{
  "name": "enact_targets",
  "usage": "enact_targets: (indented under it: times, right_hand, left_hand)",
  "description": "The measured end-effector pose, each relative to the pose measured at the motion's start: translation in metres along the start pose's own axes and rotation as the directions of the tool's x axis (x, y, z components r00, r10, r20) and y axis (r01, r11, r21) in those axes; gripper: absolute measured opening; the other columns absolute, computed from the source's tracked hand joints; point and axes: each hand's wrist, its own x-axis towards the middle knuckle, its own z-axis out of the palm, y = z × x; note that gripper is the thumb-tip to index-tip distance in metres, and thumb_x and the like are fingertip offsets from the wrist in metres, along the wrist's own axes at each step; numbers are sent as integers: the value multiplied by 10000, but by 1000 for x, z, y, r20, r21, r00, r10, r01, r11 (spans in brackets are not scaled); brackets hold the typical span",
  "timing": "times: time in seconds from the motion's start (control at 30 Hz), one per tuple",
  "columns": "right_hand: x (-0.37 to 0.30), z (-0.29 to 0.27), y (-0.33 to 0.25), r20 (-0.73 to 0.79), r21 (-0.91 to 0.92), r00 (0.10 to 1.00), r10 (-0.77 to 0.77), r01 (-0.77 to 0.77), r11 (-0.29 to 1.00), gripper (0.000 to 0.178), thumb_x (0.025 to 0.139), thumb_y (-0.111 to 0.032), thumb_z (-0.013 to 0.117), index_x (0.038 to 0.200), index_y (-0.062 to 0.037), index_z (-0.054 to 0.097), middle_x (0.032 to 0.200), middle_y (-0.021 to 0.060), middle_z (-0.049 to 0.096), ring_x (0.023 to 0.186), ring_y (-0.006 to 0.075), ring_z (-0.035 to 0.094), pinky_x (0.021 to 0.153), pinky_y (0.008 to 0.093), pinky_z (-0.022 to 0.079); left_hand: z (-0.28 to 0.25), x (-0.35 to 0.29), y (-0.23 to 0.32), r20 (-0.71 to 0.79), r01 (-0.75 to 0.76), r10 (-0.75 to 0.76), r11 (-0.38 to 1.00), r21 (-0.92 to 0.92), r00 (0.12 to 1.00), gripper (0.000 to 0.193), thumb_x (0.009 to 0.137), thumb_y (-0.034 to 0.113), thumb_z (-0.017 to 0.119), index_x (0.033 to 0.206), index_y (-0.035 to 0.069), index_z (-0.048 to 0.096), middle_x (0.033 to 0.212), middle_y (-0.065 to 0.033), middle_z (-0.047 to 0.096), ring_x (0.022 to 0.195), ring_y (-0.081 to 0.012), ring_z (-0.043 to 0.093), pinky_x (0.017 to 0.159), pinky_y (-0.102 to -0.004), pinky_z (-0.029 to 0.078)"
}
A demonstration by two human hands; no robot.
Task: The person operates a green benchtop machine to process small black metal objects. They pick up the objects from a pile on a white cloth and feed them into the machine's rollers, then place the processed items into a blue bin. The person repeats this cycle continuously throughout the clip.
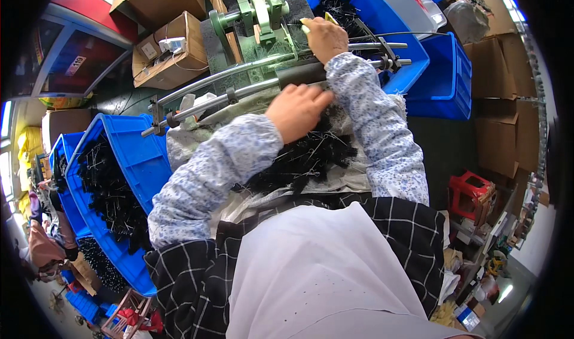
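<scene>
The left hand (297,108) lies palm down on a heap of black bristly brush pieces with thin wire stems (305,156), its fingers curled toward a dark cylindrical sleeve (302,74) on the nearer of two long shiny metal rods (203,81); whether its grip closes on anything I cannot tell. The right hand (326,38) reaches further out, its grip pinched on a small pale yellowish piece (306,24) just beside the green metal press machine (254,13). The heap rests on a pale cloth (197,141) spread over the table. Two blue plastic bins (140,159) full of the same black pieces stand at the person's left, two more blue bins (439,75) at the far right. Brown cardboard boxes (173,52) stack behind the machine and along the right wall, near a small red plastic stool (469,192).
</scene>
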Motion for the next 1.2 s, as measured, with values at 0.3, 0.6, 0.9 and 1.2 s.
enact_targets:
  times: [0.3, 0.6, 0.9, 1.2]
  right_hand:
    - [9, 20, 3, -34, -28, 995, -93, 92, 995, 208, 805, -150, 558, 978, -170, 673, 839, 70, 651, 817, 227, 628, 715, 360, 503]
    - [14, 30, 11, -40, 5, 991, -125, 126, 992, 232, 812, -181, 550, 1015, -195, 661, 886, 43, 647, 858, 239, 579, 791, 380, 448]
    - [4, 12, 15, 7, -111, 999, 42, -41, 993, 422, 754, -292, 619, 1129, -102, 580, 1058, 68, 581, 995, 241, 502, 835, 391, 377]
    - [2, 29, -25, -91, -24, 996, -24, 22, 999, 185, 729, -213, 606, 872, -96, 610, 893, 71, 637, 967, 270, 563, 829, 426, 401]
  left_hand:
    - [32, 8, -5, 348, 19, 119, 930, -367, 930, 295, 750, 80, 587, 1041, 98, 542, 993, -165, 554, 920, -351, 572, 781, -424, 475]
    - [-15, -9, 2, 54, -49, 90, 853, -520, 994, 243, 716, 76, 575, 946, 56, 503, 871, -125, 505, 749, -279, 564, 684, -369, 473]
    - [-63, -39, 0, -68, -31, -11, 809, -586, 998, 227, 714, 10, 577, 926, 30, 499, 854, -98, 494, 730, -211, 546, 655, -310, 472]
    - [-63, -53, -14, -88, 5, -69, 813, -583, 994, 227, 720, -12, 568, 936, 14, 503, 860, -90, 500, 724, -187, 540, 662, -287, 463]
